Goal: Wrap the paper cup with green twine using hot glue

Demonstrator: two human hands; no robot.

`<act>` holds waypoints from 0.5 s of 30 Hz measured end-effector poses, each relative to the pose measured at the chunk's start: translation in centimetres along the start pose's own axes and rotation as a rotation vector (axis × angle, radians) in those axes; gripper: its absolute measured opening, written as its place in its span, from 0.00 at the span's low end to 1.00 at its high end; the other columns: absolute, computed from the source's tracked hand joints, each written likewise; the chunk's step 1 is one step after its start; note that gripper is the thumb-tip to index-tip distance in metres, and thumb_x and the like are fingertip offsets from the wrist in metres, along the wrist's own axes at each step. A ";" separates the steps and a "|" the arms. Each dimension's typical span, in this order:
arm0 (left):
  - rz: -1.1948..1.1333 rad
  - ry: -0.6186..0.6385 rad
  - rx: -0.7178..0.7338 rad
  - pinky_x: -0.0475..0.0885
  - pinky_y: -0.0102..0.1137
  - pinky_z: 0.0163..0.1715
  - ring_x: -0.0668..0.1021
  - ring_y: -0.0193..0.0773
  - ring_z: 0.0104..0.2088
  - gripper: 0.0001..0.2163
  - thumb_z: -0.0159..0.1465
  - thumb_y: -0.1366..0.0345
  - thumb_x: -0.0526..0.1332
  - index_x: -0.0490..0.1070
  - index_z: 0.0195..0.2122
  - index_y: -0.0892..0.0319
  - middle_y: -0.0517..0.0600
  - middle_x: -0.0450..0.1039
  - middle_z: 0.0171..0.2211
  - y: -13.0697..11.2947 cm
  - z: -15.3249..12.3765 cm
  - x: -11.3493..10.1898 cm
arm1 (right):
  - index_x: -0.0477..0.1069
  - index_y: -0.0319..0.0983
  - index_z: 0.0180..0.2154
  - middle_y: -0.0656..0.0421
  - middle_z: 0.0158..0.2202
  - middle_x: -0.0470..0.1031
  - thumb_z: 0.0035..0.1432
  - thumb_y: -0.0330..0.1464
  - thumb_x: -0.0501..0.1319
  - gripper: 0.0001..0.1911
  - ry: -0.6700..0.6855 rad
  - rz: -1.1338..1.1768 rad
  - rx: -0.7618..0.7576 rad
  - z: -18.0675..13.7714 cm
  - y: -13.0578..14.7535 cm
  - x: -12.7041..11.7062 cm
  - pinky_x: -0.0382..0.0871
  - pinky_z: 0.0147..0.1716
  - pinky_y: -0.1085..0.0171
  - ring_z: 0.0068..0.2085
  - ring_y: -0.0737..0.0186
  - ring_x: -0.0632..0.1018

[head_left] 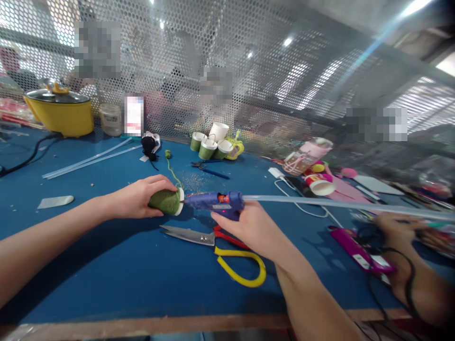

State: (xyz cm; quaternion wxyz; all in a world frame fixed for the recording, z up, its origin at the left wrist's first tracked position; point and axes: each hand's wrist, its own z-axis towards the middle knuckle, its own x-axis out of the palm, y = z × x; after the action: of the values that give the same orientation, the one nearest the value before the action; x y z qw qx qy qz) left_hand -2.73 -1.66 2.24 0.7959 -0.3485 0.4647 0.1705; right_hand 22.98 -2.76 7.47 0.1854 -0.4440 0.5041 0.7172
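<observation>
My left hand [153,192] is wrapped round a paper cup [167,201] covered in green yarn, lying on its side with its white rim to the right. From the cup a strand of green yarn [173,173] runs back to a small bundle on the table. In my right hand [254,225] is a blue glue gun [213,201], its nozzle at the cup's rim; whether it touches, I cannot tell. A long clear glue stick [302,201] sticks out of its back. Scissors [206,238] with red and yellow handles lie just below the gun.
Several green-wrapped cups [208,149] stand at the back near blue-handled pliers [211,169]. Loose glue sticks [92,158], black yarn [149,146] and a yellow pot [60,111] are at the left. Right of me lie a purple power strip [360,251], cables and another person's arm [415,265].
</observation>
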 end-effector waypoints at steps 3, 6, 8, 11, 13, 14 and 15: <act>0.003 -0.001 0.004 0.66 0.35 0.47 0.69 0.43 0.48 0.22 0.54 0.67 0.62 0.59 0.50 0.57 0.54 0.63 0.49 0.0 0.0 0.0 | 0.61 0.40 0.16 0.63 0.17 0.68 0.50 0.34 0.57 0.13 -0.022 0.002 0.003 0.1 0.0 0.0 0.63 0.22 0.68 0.20 0.67 0.68; 0.018 0.005 0.011 0.66 0.35 0.46 0.69 0.42 0.48 0.22 0.54 0.68 0.62 0.59 0.50 0.57 0.54 0.63 0.49 -0.1 0.0 0.0 | 0.59 0.40 0.16 0.63 0.17 0.68 0.49 0.34 0.57 0.14 -0.053 -0.015 -0.010 0.2 -0.1 0.1 0.63 0.22 0.68 0.20 0.67 0.67; 0.033 0.010 0.015 0.66 0.34 0.46 0.68 0.42 0.48 0.22 0.54 0.68 0.62 0.59 0.49 0.58 0.54 0.63 0.49 -0.2 0.0 0.0 | 0.61 0.39 0.17 0.63 0.18 0.68 0.50 0.34 0.56 0.12 -0.066 -0.033 -0.020 0.3 -0.3 0.2 0.63 0.23 0.67 0.21 0.67 0.67; 0.052 0.018 0.024 0.65 0.35 0.47 0.68 0.42 0.49 0.22 0.54 0.69 0.62 0.59 0.49 0.58 0.55 0.62 0.49 -0.3 0.0 0.0 | 0.63 0.38 0.19 0.62 0.19 0.69 0.50 0.34 0.56 0.11 -0.083 -0.078 -0.026 0.4 -0.4 0.3 0.63 0.24 0.67 0.22 0.66 0.68; 0.059 0.023 0.034 0.65 0.35 0.48 0.67 0.43 0.49 0.22 0.54 0.69 0.62 0.59 0.49 0.58 0.55 0.62 0.50 -0.4 0.0 0.0 | 0.63 0.38 0.20 0.62 0.19 0.68 0.50 0.34 0.56 0.10 -0.098 -0.095 -0.026 0.5 -0.5 0.4 0.62 0.24 0.67 0.22 0.67 0.67; 0.062 0.026 0.039 0.65 0.35 0.48 0.67 0.43 0.49 0.22 0.54 0.69 0.62 0.59 0.49 0.58 0.55 0.62 0.50 -0.5 0.1 0.0 | 0.63 0.38 0.20 0.62 0.19 0.67 0.50 0.34 0.56 0.10 -0.104 -0.094 -0.021 0.6 -0.6 0.5 0.62 0.23 0.67 0.21 0.67 0.66; 0.066 0.029 0.043 0.65 0.35 0.48 0.67 0.43 0.49 0.21 0.54 0.69 0.62 0.59 0.49 0.58 0.55 0.62 0.50 -0.5 0.1 0.0 | 0.63 0.38 0.20 0.63 0.18 0.67 0.50 0.35 0.56 0.10 -0.110 -0.090 -0.015 0.7 -0.6 0.5 0.61 0.22 0.68 0.21 0.68 0.65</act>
State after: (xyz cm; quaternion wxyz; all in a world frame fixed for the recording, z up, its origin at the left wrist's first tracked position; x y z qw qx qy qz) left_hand -2.39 -1.97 2.51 0.7904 -0.3182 0.4909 0.1816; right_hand 22.84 -2.02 6.74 0.2418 -0.4275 0.4673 0.7351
